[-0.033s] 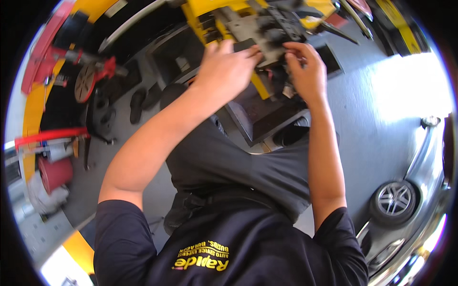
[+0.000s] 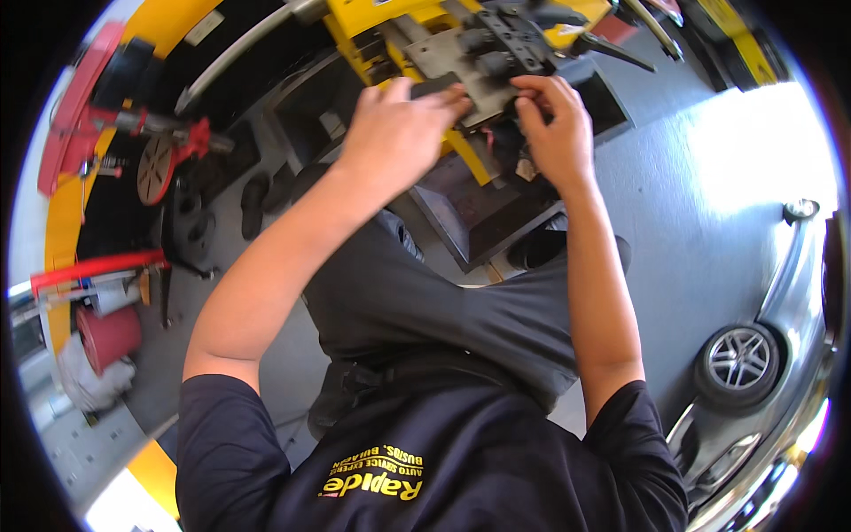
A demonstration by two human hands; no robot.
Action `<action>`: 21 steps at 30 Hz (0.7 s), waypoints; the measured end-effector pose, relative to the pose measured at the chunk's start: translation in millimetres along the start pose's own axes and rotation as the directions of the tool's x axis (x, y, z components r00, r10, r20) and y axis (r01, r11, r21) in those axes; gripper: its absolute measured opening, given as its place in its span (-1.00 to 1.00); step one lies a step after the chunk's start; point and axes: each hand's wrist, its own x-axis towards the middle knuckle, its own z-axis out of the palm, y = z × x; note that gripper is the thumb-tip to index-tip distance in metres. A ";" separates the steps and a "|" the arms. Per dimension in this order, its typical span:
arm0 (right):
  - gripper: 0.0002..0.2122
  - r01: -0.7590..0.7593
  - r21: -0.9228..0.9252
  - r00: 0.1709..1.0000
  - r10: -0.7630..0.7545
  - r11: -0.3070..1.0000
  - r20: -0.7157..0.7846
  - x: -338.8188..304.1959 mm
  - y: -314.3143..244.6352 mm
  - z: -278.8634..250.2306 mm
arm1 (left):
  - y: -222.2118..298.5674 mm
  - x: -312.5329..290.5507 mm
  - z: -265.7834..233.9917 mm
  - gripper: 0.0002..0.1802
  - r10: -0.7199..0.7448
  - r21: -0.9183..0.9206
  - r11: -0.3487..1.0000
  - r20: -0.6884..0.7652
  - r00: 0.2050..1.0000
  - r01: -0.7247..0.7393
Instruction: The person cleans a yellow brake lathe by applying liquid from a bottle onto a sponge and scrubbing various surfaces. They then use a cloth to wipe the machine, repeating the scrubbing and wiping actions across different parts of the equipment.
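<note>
My left hand [image 2: 396, 131] reaches over a grey metal plate [image 2: 443, 58] on a yellow-framed machine [image 2: 355, 19]. Its thumb and forefinger are pinched close together by a dark flat block [image 2: 433, 86], which the fingers partly cover and appear to grip. Across the plate, my right hand [image 2: 557, 133] has its fingers curled toward the thumb at the right edge. Whatever sits between those fingertips is hidden. Between and beyond the hands stand black rounded parts [image 2: 487, 53] and a black perforated bracket [image 2: 519, 40]. Under the plate a yellow bar [image 2: 470, 158] slants downward.
A dark tray-like base [image 2: 465, 222] lies beneath the machine, between my legs. At left are a red stand with a round slotted plate [image 2: 156, 168], dark metal parts [image 2: 191, 213] and a red cylinder [image 2: 108, 337]. A car wheel [image 2: 737, 359] shows at right.
The view has shifted slightly, so the machine and both hands appear a little further left. The hands keep much the same grip and place over the plate.
</note>
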 end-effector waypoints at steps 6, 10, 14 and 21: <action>-0.75 0.014 0.025 0.999 -0.013 1.000 -0.048 -8.1 7.4 5.1 | 25.2 -16.5 7.3 -0.34 0.005 -0.089 0.996 -0.046 0.999 -0.009; -0.77 0.020 0.001 0.999 -0.020 1.000 -0.044 -2.7 7.0 2.0 | 6.3 -1.0 7.3 -0.25 -0.109 -0.076 0.991 -0.036 0.993 0.106; -0.76 -0.001 0.026 0.999 0.002 1.000 -0.032 -3.7 9.8 5.2 | 48.8 -23.7 -13.8 -0.30 -0.032 -0.093 0.995 0.078 0.996 0.040; -0.76 0.017 0.064 0.999 -0.014 0.998 -0.041 -0.6 12.2 5.1 | 35.8 -15.7 -17.8 -0.24 -0.009 -0.065 0.998 0.108 0.994 0.016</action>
